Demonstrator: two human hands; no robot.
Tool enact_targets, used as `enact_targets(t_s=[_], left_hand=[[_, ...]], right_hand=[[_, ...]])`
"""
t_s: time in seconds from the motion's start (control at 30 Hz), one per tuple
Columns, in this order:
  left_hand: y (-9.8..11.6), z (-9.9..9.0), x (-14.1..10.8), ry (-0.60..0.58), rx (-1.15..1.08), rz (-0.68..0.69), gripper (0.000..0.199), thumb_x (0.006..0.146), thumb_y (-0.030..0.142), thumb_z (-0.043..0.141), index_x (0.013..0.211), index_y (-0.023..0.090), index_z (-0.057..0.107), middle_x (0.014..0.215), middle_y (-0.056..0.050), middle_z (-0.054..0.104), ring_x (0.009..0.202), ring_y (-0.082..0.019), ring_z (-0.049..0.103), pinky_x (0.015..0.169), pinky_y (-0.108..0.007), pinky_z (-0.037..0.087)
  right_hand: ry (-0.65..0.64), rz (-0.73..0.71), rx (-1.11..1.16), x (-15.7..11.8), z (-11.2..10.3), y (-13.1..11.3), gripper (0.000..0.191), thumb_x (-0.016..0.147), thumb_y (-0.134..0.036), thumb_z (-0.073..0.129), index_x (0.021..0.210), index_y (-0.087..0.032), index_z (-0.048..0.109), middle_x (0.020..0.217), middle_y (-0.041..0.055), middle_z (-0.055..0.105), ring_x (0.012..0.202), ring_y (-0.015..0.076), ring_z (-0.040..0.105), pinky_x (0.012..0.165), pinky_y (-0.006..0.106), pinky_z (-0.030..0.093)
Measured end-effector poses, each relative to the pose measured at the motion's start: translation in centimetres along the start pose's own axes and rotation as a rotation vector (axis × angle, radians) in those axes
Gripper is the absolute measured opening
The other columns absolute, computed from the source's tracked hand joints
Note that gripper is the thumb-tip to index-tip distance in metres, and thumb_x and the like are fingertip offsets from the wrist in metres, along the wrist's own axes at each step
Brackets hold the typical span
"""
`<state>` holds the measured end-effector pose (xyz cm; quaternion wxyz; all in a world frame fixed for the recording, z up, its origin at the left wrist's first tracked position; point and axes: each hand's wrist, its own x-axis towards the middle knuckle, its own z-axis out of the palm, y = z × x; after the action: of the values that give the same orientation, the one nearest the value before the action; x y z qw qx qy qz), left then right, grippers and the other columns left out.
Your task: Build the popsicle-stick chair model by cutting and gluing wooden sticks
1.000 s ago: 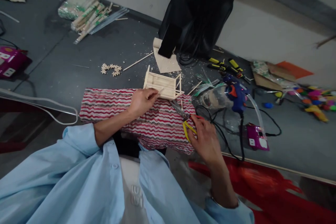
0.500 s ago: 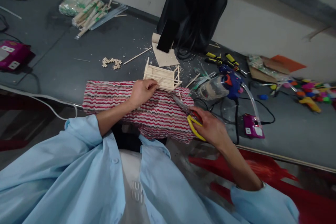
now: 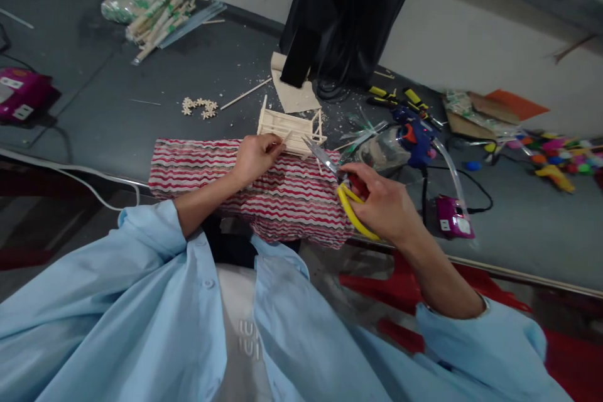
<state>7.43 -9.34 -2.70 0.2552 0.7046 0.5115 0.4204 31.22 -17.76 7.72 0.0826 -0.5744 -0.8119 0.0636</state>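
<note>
My left hand (image 3: pixel 257 157) is closed in a pinch on a small thin wooden stick (image 3: pixel 286 137), in front of a little frame (image 3: pixel 299 122) built of pale wooden sticks. In my right hand (image 3: pixel 381 201) are scissors (image 3: pixel 353 201) with yellow and red handles. Their metal blades point up and left, the tip close to the frame's front side; whether they touch it I cannot tell. Beneath both hands lies a cloth (image 3: pixel 282 195) with red, white and grey wavy stripes, spread over the table's front edge.
Behind the frame are a black phone (image 3: pixel 300 56) and a black bag (image 3: pixel 358 12). A blue glue gun (image 3: pixel 414 138) and pliers (image 3: pixel 414 100) lie to the right. Small wooden flower shapes (image 3: pixel 200 107) and bundled sticks (image 3: pixel 157 19) sit to the left on the grey table (image 3: pixel 94 88).
The scissors have moved up toward the wooden frame, and my right hand has shifted slightly right and up. My left hand keeps its pinch, nearly in the same place.
</note>
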Motion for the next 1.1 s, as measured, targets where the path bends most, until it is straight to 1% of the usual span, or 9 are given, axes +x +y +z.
enact_targets(t_s=[0.1,0.17,0.33,0.5,0.6,0.73,0.93,1.0,1.1], left_hand=[[0.1,0.0,0.0,-0.003,0.005,-0.013,0.02,0.085,0.027,0.062,0.084,0.013,0.076,0.067,-0.003,0.07,0.058,-0.012,0.055,0.057,-0.024,0.034],[0.1,0.0,0.0,-0.006,0.014,-0.022,0.02,0.085,0.028,0.062,0.084,0.013,0.076,0.068,-0.004,0.071,0.059,-0.013,0.057,0.058,-0.025,0.035],[-0.1,0.2,-0.1,0.005,0.028,-0.015,0.022,0.086,0.03,0.061,0.083,0.014,0.075,0.07,-0.004,0.072,0.06,-0.014,0.058,0.058,-0.025,0.036],[0.0,0.1,-0.1,-0.001,0.04,-0.008,0.02,0.086,0.028,0.061,0.082,0.014,0.075,0.069,-0.004,0.072,0.06,-0.013,0.058,0.058,-0.024,0.036],[0.0,0.0,-0.1,-0.011,0.05,-0.009,0.019,0.086,0.027,0.061,0.084,0.014,0.076,0.072,-0.005,0.073,0.062,-0.014,0.06,0.06,-0.025,0.037],[0.0,0.1,-0.1,-0.013,0.045,-0.017,0.019,0.086,0.026,0.061,0.084,0.014,0.076,0.07,-0.004,0.072,0.06,-0.014,0.059,0.058,-0.025,0.036],[-0.2,0.0,-0.1,-0.008,0.038,0.002,0.021,0.086,0.028,0.06,0.079,0.015,0.074,0.066,-0.002,0.07,0.058,-0.013,0.057,0.057,-0.024,0.035],[-0.2,0.0,-0.1,-0.004,0.049,0.009,0.02,0.086,0.028,0.061,0.079,0.015,0.073,0.067,-0.003,0.07,0.059,-0.013,0.057,0.057,-0.024,0.035],[-0.1,0.0,0.0,-0.003,0.067,0.011,0.018,0.085,0.027,0.061,0.08,0.014,0.073,0.065,-0.002,0.068,0.058,-0.013,0.057,0.058,-0.024,0.036]], right_hand=[[0.001,-0.014,0.009,0.0,0.1,-0.3,0.034,0.084,-0.03,0.058,0.117,-0.022,0.062,0.097,0.0044,0.074,0.08,0.0216,0.07,0.069,0.03,0.05],[0.002,-0.013,0.011,-0.1,0.2,-0.4,0.035,0.084,-0.03,0.057,0.118,-0.023,0.062,0.102,0.0049,0.075,0.085,0.0228,0.071,0.072,0.031,0.051],[-0.004,0.019,0.017,0.2,0.6,-0.8,0.034,0.084,-0.032,0.058,0.117,-0.024,0.063,0.099,0.0046,0.075,0.08,0.0226,0.07,0.071,0.031,0.051],[-0.048,0.054,0.0,0.7,0.7,-1.2,0.035,0.084,-0.031,0.057,0.117,-0.022,0.063,0.095,0.0055,0.074,0.078,0.0227,0.069,0.071,0.031,0.05],[-0.038,0.048,0.021,0.8,0.7,-1.2,0.036,0.083,-0.032,0.057,0.118,-0.022,0.063,0.092,0.0053,0.074,0.074,0.0215,0.067,0.07,0.031,0.049],[-0.012,0.045,0.057,0.8,0.7,-1.0,0.035,0.082,-0.031,0.058,0.115,-0.022,0.064,0.093,0.0047,0.073,0.074,0.02,0.067,0.069,0.029,0.048],[0.008,-0.013,0.093,1.0,0.6,-0.7,0.035,0.081,-0.029,0.058,0.114,-0.021,0.064,0.075,0.0006,0.068,0.064,0.0171,0.063,0.062,0.027,0.045],[-0.005,-0.039,0.101,0.9,0.4,-0.5,0.035,0.081,-0.029,0.058,0.115,-0.021,0.064,0.078,0.0012,0.07,0.065,0.017,0.064,0.063,0.027,0.046],[-0.001,-0.074,0.095,0.5,0.0,-0.1,0.035,0.082,-0.028,0.058,0.116,-0.023,0.063,0.092,0.0033,0.072,0.073,0.0183,0.066,0.069,0.029,0.049]])
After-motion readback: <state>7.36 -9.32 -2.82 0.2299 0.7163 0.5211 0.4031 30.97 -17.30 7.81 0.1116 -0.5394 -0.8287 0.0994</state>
